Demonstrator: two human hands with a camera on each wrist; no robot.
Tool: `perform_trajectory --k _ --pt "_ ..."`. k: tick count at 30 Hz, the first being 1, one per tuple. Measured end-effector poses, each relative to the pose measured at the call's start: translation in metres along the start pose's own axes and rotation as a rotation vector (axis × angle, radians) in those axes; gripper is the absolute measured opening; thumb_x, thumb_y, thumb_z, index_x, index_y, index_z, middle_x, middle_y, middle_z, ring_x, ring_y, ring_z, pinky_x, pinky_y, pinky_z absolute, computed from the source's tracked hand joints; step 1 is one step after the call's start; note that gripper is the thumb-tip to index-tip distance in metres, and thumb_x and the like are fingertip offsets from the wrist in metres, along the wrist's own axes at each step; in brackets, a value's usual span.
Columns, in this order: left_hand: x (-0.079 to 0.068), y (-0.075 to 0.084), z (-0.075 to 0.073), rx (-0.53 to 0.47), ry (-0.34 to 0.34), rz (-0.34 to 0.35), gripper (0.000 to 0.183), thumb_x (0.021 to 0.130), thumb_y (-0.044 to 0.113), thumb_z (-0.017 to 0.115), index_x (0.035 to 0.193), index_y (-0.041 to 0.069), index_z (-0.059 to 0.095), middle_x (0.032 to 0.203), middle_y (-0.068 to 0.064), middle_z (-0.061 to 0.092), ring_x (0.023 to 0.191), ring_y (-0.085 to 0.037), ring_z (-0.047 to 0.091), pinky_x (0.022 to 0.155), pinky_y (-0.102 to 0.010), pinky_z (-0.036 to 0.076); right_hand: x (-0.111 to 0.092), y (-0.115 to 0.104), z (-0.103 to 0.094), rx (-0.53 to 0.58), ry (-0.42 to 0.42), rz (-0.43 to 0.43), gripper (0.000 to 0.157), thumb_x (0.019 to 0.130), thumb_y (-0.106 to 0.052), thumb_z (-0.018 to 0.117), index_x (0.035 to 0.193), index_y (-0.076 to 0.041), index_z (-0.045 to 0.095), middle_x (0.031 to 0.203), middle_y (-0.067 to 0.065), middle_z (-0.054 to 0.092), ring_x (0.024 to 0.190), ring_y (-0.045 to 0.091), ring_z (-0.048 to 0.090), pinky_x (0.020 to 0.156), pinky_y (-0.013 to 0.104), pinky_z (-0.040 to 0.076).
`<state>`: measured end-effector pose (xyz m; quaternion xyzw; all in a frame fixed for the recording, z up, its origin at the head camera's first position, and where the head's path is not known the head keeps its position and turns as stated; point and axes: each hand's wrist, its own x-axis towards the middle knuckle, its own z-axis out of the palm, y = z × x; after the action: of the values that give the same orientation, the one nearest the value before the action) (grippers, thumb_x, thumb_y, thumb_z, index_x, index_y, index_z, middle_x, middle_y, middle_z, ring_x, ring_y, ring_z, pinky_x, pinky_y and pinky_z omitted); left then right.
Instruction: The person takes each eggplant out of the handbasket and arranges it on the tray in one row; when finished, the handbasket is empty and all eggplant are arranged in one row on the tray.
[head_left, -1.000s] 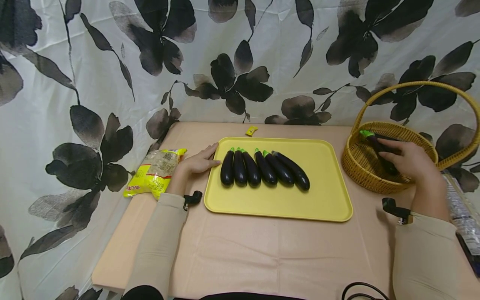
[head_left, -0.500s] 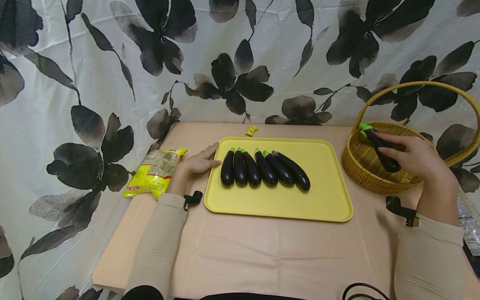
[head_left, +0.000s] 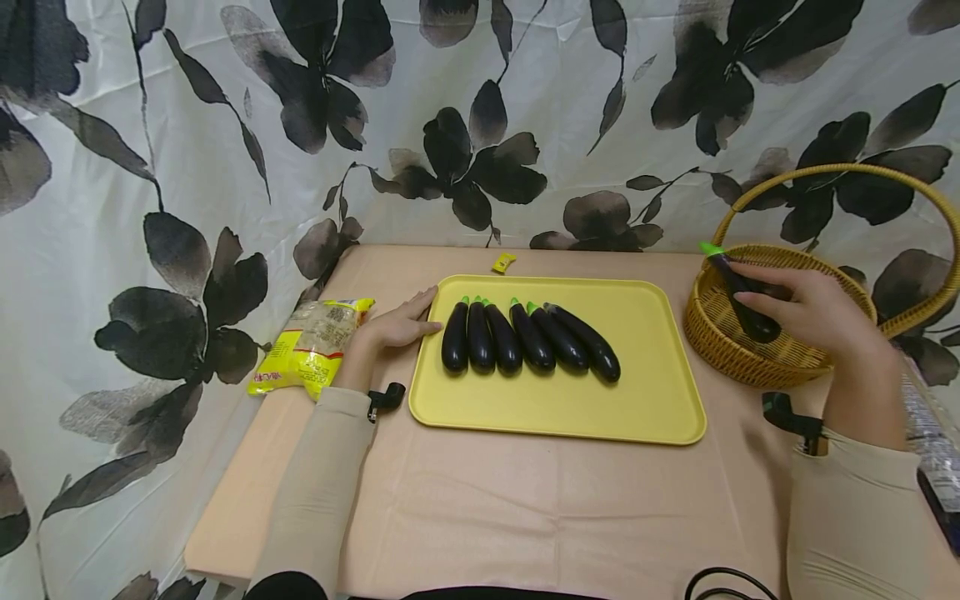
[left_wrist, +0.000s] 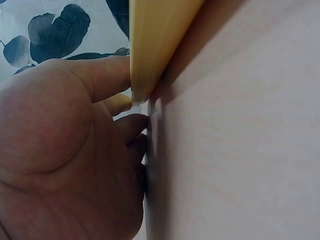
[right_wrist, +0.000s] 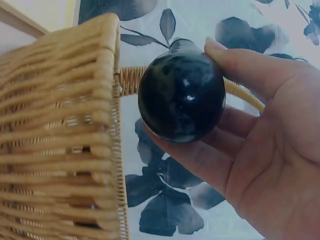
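My right hand (head_left: 821,308) grips a dark eggplant (head_left: 742,300) with a bright green cap, over the wicker basket (head_left: 720,358). In the right wrist view the eggplant (right_wrist: 182,97) is seen end-on between thumb and fingers, beside the basket wall (right_wrist: 55,135). My left hand (head_left: 393,325) lies at the left end of the yellow tray (head_left: 555,412), fingertips at its rim. From the left wrist, the hand (left_wrist: 70,145) shows its thumb against the tray edge (left_wrist: 155,40). Several eggplants (head_left: 531,336) lie side by side on the tray, green caps pointing away.
A yellow plastic packet (head_left: 311,346) lies left of the tray, by my left forearm. A small yellow wrapper (head_left: 503,262) sits behind the tray. The basket's tall handle (head_left: 862,167) arches above it. A black cable (head_left: 723,579) curls at the front edge.
My right hand has raised the eggplant from inside the basket and shifted it left toward the rim nearest the tray. The left hand and the tray have stayed put.
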<state>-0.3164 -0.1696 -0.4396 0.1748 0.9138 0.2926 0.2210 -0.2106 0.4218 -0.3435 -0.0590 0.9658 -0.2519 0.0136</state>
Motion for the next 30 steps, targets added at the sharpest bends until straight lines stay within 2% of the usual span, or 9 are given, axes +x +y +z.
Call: perform_trajectory --k 6,9,12,14,19,23,26,28,30 --pt "0.002 -0.002 0.001 0.001 -0.003 -0.025 0.083 0.107 0.040 0.052 0.169 0.016 0.001 0.177 -0.007 -0.001 0.164 -0.028 -0.008 0.133 -0.051 -0.001 0.005 -0.008 0.007 0.020 -0.007 -0.032 0.057 0.106 -0.041 0.060 0.158 -0.024 0.047 0.131 0.025 0.059 0.067 0.022 0.050 0.050 0.029 0.041" --pt "0.002 -0.001 0.001 0.001 -0.003 -0.020 0.083 0.108 0.039 0.051 0.169 0.015 0.000 0.177 -0.010 -0.002 0.163 -0.031 -0.008 0.133 -0.053 -0.002 0.009 -0.011 0.011 0.024 0.002 -0.070 0.055 0.106 -0.037 0.061 0.157 -0.020 0.049 0.140 0.027 0.058 0.086 0.027 0.059 0.059 0.017 0.044" --pt "0.003 -0.001 0.000 0.004 -0.006 -0.025 0.083 0.107 0.040 0.051 0.169 0.015 0.000 0.177 -0.010 -0.003 0.163 -0.030 -0.009 0.133 -0.052 -0.002 0.013 -0.013 0.015 0.035 0.004 -0.092 0.055 0.106 -0.037 0.061 0.157 -0.020 0.049 0.147 0.028 0.055 0.108 0.035 0.059 0.071 0.009 0.044" --pt "0.003 -0.002 0.000 0.007 -0.008 -0.034 0.084 0.107 0.042 0.051 0.169 0.017 0.000 0.177 -0.007 -0.003 0.163 -0.027 -0.009 0.133 -0.049 -0.003 0.015 -0.015 0.018 0.041 0.005 -0.102 0.055 0.106 -0.038 0.061 0.157 -0.021 0.050 0.147 0.027 0.056 0.110 0.034 0.058 0.072 0.010 0.044" --pt "0.006 -0.004 0.001 0.003 -0.014 -0.045 0.084 0.107 0.043 0.051 0.169 0.019 -0.001 0.177 -0.005 -0.004 0.163 -0.024 -0.009 0.134 -0.047 -0.003 0.019 -0.019 0.025 0.046 0.014 -0.124 0.052 0.106 -0.037 0.060 0.156 -0.024 0.051 0.146 0.024 0.058 0.099 0.028 0.054 0.067 0.018 0.043" --pt "0.007 -0.005 0.001 0.001 -0.016 -0.052 0.085 0.107 0.043 0.051 0.169 0.019 -0.002 0.177 -0.004 -0.004 0.163 -0.024 -0.010 0.134 -0.046 -0.003 0.021 -0.023 0.029 0.067 -0.006 -0.140 0.053 0.106 -0.036 0.060 0.157 -0.025 0.050 0.151 0.022 0.055 0.110 0.031 0.058 0.072 0.011 0.043" --pt "0.007 -0.006 0.001 -0.001 -0.013 -0.056 0.085 0.107 0.043 0.051 0.169 0.020 -0.001 0.177 -0.002 -0.004 0.163 -0.022 -0.009 0.134 -0.045 -0.003 0.023 -0.026 0.032 0.072 -0.020 -0.151 0.053 0.106 -0.036 0.061 0.157 -0.026 0.049 0.154 0.020 0.054 0.124 0.035 0.058 0.086 0.022 0.053" --pt "0.007 -0.006 0.001 0.000 -0.013 -0.044 0.085 0.107 0.043 0.052 0.169 0.018 -0.001 0.177 -0.005 -0.004 0.163 -0.024 -0.010 0.134 -0.047 -0.003 0.025 -0.029 0.035 0.077 -0.027 -0.159 0.053 0.106 -0.035 0.061 0.157 -0.026 0.050 0.154 0.019 0.054 0.129 0.037 0.057 0.094 0.037 0.055" --pt "0.007 -0.005 0.000 0.003 -0.011 -0.044 0.085 0.107 0.043 0.052 0.169 0.018 -0.001 0.177 -0.005 -0.004 0.163 -0.024 -0.010 0.134 -0.047 -0.003 0.028 -0.031 0.038 0.078 -0.032 -0.162 0.053 0.106 -0.036 0.061 0.157 -0.027 0.050 0.154 0.018 0.054 0.126 0.035 0.058 0.093 0.045 0.054"
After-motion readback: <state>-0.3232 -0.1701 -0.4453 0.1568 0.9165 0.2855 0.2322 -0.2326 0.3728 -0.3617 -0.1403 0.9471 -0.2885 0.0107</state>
